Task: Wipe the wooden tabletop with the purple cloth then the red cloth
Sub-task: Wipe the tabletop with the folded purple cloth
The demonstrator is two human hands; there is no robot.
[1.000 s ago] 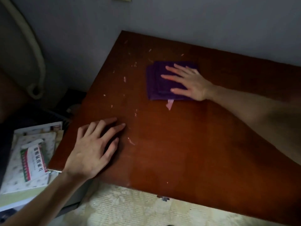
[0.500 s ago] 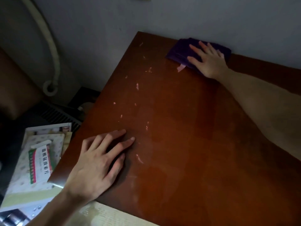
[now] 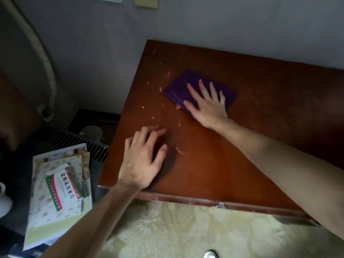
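Observation:
The folded purple cloth (image 3: 178, 89) lies on the reddish-brown wooden tabletop (image 3: 214, 161), toward its far left part. My right hand (image 3: 207, 105) presses flat on the cloth with fingers spread, covering its near right half. My left hand (image 3: 143, 159) rests flat on the bare wood near the table's left front corner, holding nothing. Small pale crumbs and flakes (image 3: 168, 74) are scattered across the left side of the top. No red cloth is in view.
A grey wall (image 3: 204, 25) runs right behind the table. Left of the table, lower down, lies a stack of booklets with a medicine box (image 3: 61, 190) on top. A pale hose (image 3: 44, 58) hangs on the left wall. Patterned fabric (image 3: 176, 229) lies below the front edge.
My right hand has drawn the purple cloth back from the far edge by the wall toward the middle left of the top. My left hand stays planted on the wood.

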